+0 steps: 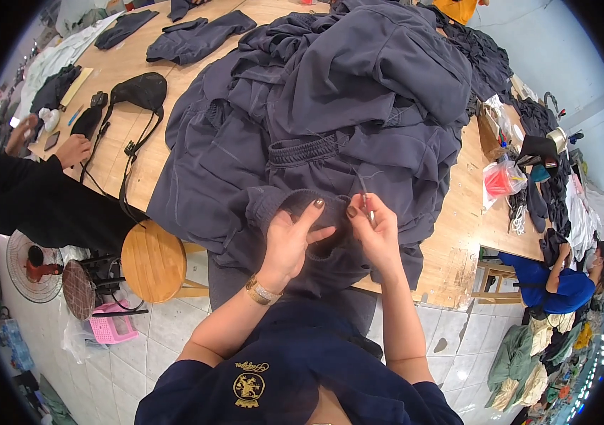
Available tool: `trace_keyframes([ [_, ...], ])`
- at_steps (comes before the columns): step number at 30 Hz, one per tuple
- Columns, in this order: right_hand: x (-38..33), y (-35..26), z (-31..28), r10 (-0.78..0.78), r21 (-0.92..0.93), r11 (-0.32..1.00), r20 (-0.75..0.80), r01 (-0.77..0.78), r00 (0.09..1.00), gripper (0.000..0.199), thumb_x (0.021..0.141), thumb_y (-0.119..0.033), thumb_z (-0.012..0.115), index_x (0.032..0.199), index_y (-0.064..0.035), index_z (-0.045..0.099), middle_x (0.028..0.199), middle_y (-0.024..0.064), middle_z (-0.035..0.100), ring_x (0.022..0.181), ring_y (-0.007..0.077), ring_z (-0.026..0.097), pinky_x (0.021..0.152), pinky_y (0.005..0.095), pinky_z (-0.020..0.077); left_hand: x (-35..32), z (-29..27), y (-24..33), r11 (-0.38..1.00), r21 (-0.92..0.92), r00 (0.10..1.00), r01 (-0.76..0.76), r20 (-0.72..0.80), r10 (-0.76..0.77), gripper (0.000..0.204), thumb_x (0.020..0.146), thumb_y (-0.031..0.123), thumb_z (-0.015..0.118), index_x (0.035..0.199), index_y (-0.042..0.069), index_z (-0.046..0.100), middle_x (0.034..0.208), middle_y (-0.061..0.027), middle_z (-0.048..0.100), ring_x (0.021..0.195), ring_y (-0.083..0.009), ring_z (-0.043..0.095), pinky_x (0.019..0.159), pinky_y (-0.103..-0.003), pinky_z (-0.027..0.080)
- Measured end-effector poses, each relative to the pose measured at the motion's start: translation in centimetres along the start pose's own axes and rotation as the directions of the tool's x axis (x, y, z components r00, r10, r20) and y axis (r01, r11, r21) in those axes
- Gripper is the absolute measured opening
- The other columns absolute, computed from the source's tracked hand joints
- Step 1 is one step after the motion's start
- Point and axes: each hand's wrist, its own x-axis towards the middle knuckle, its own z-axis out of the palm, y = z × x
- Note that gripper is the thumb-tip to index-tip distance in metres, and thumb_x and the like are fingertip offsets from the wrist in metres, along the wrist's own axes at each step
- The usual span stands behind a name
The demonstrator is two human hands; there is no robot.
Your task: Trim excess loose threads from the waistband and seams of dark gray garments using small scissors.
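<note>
Pinching that slim tool [365, 193], right hand [381, 232] could nick the grey cloth [263, 206] if it slips; left hand [286, 248] half-open, grip unclear

Both arms reach forward from the body with elbows bent, bringing the hands close together just inside the near edge of the table [447, 273]. The left forearm [234, 312] slants inward from its elbow; the right forearm [402, 304] runs straighter ahead, crossing that edge. On the left hand [289, 244], a digit with a dark, glossy nail points forward and inward, another stretches toward the opposite hand with a gap between them, and the remaining fingers are hidden. The right hand [378, 230] is curled, its thumb and forefinger drawn together. The hands look slightly apart.
</note>
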Motion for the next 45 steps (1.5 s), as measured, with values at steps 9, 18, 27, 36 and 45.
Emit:
trace_keyframes([
  [9, -0.5, 0.5, 0.8, -0.166, -0.119, 0.980, -0.051, 0.159, 0.985, 0.014, 0.086, -0.001, 0.060, 0.099, 0.0015, 0.057, 0.078, 0.0016, 0.063, 0.068, 0.0038, 0.055, 0.060, 0.0195, 0.0439, 0.0, 0.1, -0.4, 1.000, 0.012, 1.000, 0.003, -0.003, -0.003, 0.015, 0.091, 0.013, 0.059, 0.103, 0.005, 0.058, 0.100, -0.0033, 0.063, 0.088, -0.0111, 0.062, 0.070, -0.029, 0.057],
  [18, -0.4, 0.5, 0.7, -0.161, -0.117, 0.981, -0.055, 0.154, 0.985, 0.014, 0.084, 0.001, 0.059, 0.097, 0.0023, 0.055, 0.074, 0.0020, 0.061, 0.067, 0.0039, 0.053, 0.060, 0.0194, 0.0432, 0.0, 0.5, -0.3, 1.000, 0.014, 1.000, -0.004, 0.005, 0.004, 0.016, 0.091, 0.013, 0.058, 0.104, 0.004, 0.058, 0.101, -0.0036, 0.063, 0.088, -0.0114, 0.062, 0.071, -0.030, 0.057],
  [27, -1.4, 0.5, -1.3, -0.273, -0.473, 0.851, -0.027, 0.229, 0.962, 0.025, 0.079, -0.022, 0.072, 0.083, -0.0016, 0.057, 0.059, 0.0047, 0.054, 0.051, 0.0127, 0.052, 0.050, 0.0242, 0.0404, 0.5, -0.3, 0.6, 0.991, -0.067, 0.994, 0.113, 0.002, -0.113, 0.013, 0.090, 0.014, 0.060, 0.100, 0.006, 0.059, 0.097, -0.0033, 0.063, 0.087, -0.0130, 0.062, 0.069, -0.031, 0.057],
  [36, -0.7, 0.4, -1.5, -0.496, -0.792, 0.439, 0.181, 0.425, 0.850, 0.031, 0.076, -0.034, 0.072, 0.073, -0.0083, 0.056, 0.062, 0.0032, 0.053, 0.046, 0.0223, 0.050, 0.046, 0.0303, 0.0382, 0.5, -0.6, 0.5, 0.989, -0.071, 0.991, 0.130, 0.003, -0.130, 0.012, 0.090, 0.015, 0.060, 0.096, 0.005, 0.060, 0.095, -0.0042, 0.064, 0.085, -0.0138, 0.063, 0.068, -0.030, 0.056],
  [45, -0.4, -0.7, -1.6, -0.450, -0.823, 0.388, 0.223, 0.414, 0.865, 0.030, 0.074, -0.030, 0.073, 0.073, -0.0064, 0.055, 0.062, 0.0060, 0.052, 0.051, 0.0247, 0.051, 0.049, 0.0327, 0.0386, 0.4, -0.5, 0.4, 0.993, -0.046, 0.994, 0.113, 0.001, -0.113, 0.013, 0.090, 0.015, 0.061, 0.096, 0.004, 0.059, 0.096, -0.0045, 0.063, 0.085, -0.0132, 0.063, 0.068, -0.029, 0.057],
])
